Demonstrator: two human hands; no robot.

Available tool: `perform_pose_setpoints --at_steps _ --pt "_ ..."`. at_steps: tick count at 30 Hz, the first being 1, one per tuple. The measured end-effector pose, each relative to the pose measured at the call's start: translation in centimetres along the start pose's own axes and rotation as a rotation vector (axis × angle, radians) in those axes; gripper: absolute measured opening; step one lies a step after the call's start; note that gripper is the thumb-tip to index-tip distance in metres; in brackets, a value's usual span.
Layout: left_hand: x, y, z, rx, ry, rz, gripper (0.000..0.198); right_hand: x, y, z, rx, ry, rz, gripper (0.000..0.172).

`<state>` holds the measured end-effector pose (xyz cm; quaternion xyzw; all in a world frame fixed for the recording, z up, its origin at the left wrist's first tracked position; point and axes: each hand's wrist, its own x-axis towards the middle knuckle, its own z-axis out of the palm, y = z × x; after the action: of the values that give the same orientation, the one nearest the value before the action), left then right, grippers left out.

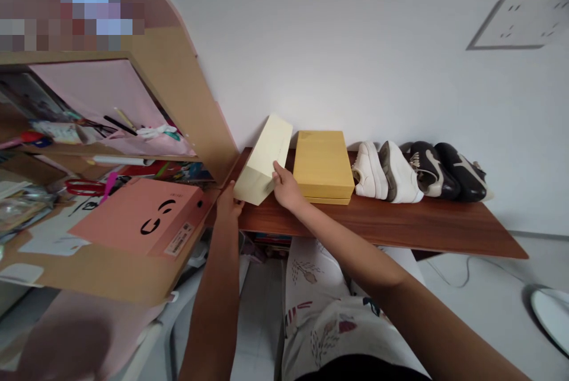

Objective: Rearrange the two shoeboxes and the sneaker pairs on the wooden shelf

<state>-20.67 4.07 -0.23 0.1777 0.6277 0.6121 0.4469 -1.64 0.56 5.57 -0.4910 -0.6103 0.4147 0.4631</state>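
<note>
A cream-coloured box [269, 150] stands tilted at the left end of the brown wooden shelf [377, 221]. My left hand [229, 200] grips its lower left corner, with the fingertips partly under it. At the box's right side is my right hand [287, 186], thumb up against the face and fingers closed on the edge. Just right of that hand lies a yellow box [323, 162], flat on the shelf. Farther right are a pair of white shoes [373, 173] and a pair of black shoes [457, 173], standing side by side.
On the left, a desk [133, 277] with shelves carries a pink box [142, 215], red scissors [84, 186] and small clutter. Behind the shelf rises a white wall [355, 43] with a socket panel [520, 21]. A cable [466, 274] trails at the right.
</note>
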Motion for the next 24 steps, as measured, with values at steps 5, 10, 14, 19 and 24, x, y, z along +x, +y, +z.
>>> perform_pose_setpoints --at_steps 5,10,14,19,24 --pt "0.6 1.8 -0.9 -0.194 0.025 0.08 0.02 -0.8 -1.0 0.5 -0.068 -0.027 0.11 0.07" --pt "0.9 2.2 -1.0 -0.18 0.05 0.233 0.025 -0.9 -0.5 1.3 -0.081 -0.064 0.206 0.075" --pt "1.3 1.9 -0.8 -0.123 0.065 0.311 0.035 -0.6 0.9 1.8 -0.062 -0.051 0.257 0.071" --pt "2.1 1.0 -0.6 -0.04 0.063 0.394 0.05 -0.4 2.7 2.2 -0.085 -0.071 0.249 0.071" --pt "2.9 -0.2 -0.6 0.01 0.062 0.477 0.056 -0.1 4.3 2.5 -0.074 -0.116 0.318 0.069"
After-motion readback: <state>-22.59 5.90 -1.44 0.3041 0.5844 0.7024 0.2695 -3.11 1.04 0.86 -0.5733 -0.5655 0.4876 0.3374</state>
